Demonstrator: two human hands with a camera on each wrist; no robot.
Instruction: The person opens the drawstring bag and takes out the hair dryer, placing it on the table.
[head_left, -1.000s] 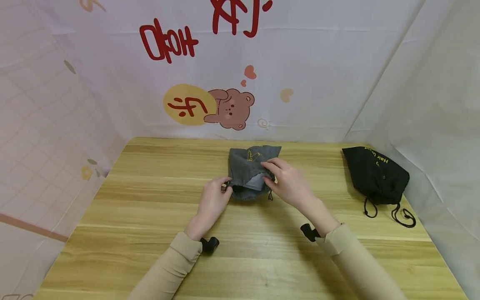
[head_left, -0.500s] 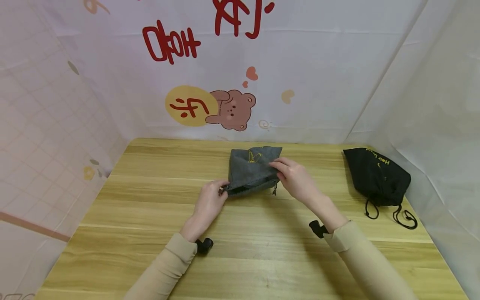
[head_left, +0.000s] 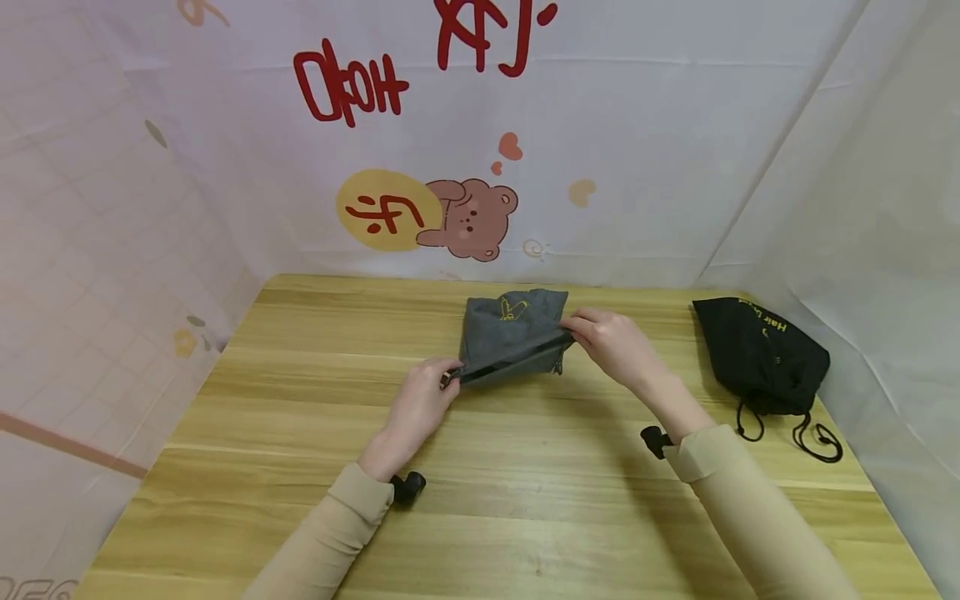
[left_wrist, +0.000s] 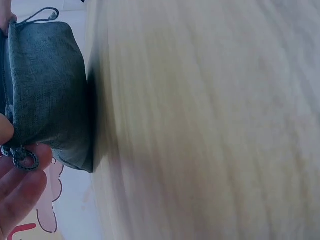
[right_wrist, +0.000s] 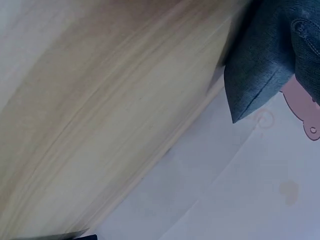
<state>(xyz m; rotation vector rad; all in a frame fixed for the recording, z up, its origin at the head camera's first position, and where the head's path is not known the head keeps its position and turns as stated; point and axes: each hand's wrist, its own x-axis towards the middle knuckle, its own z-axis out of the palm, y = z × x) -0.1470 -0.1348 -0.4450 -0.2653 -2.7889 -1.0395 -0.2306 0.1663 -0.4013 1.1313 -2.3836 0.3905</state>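
A grey drawstring bag [head_left: 498,329] with a yellow print lies near the table's back edge, its mouth toward me and pulled into a narrow slit. At the left corner of the mouth my left hand [head_left: 420,398] pinches the rim; in the left wrist view a small cord loop [left_wrist: 25,159] pokes out between the fingers [left_wrist: 25,195]. My right hand [head_left: 618,346] pinches the right corner of the rim, held higher than the left one. The bag's inside is hidden. In the right wrist view only the bag's far corner [right_wrist: 257,80] shows, with no fingers.
A black drawstring bag [head_left: 765,358] with yellow lettering lies at the table's right edge, its cords [head_left: 817,442] trailing forward. The wooden table [head_left: 495,508] ends at a white printed cloth [head_left: 637,167] behind, with cloth sides left and right.
My right hand has moved right and drawn the rim with it, so the wide mouth has narrowed to a slit. The pale thing inside is hidden now. My left hand keeps its corner.
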